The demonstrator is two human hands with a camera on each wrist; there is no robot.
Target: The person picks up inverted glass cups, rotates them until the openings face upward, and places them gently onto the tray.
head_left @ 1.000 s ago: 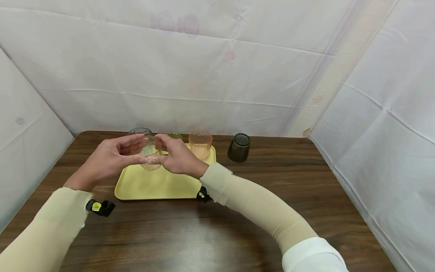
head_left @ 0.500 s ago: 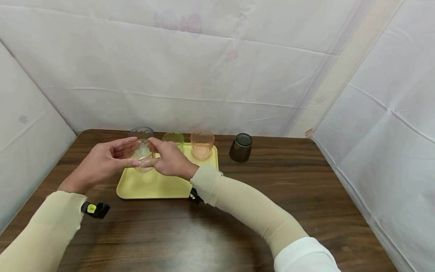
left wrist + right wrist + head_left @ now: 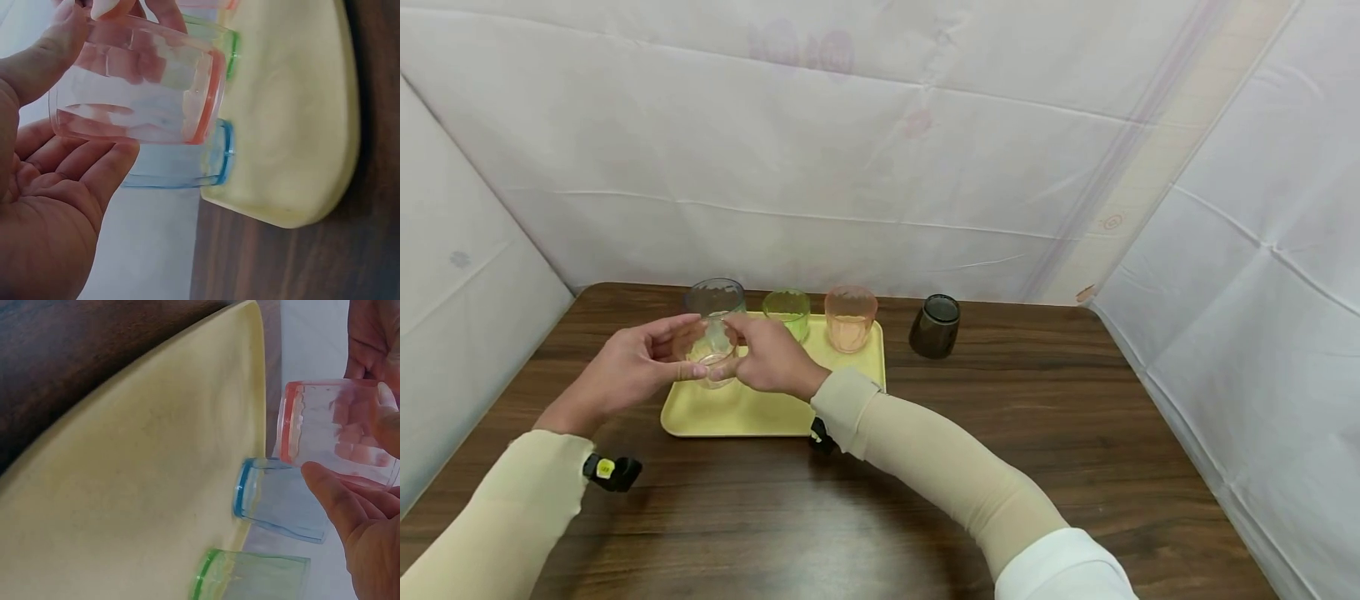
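Holding a clear pink-bottomed cup [image 3: 711, 354] upright above the yellow tray [image 3: 760, 408], the left hand [image 3: 632, 367] and right hand [image 3: 767, 358] pinch it from opposite sides, equally near, before the blue cup [image 3: 715, 302], green cup [image 3: 787, 312] and orange cup [image 3: 850, 318].

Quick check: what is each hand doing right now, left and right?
Left hand: fingers curled round the clear pink-based cup, holding it above the yellow tray.
Right hand: gripping the same cup from the other side.
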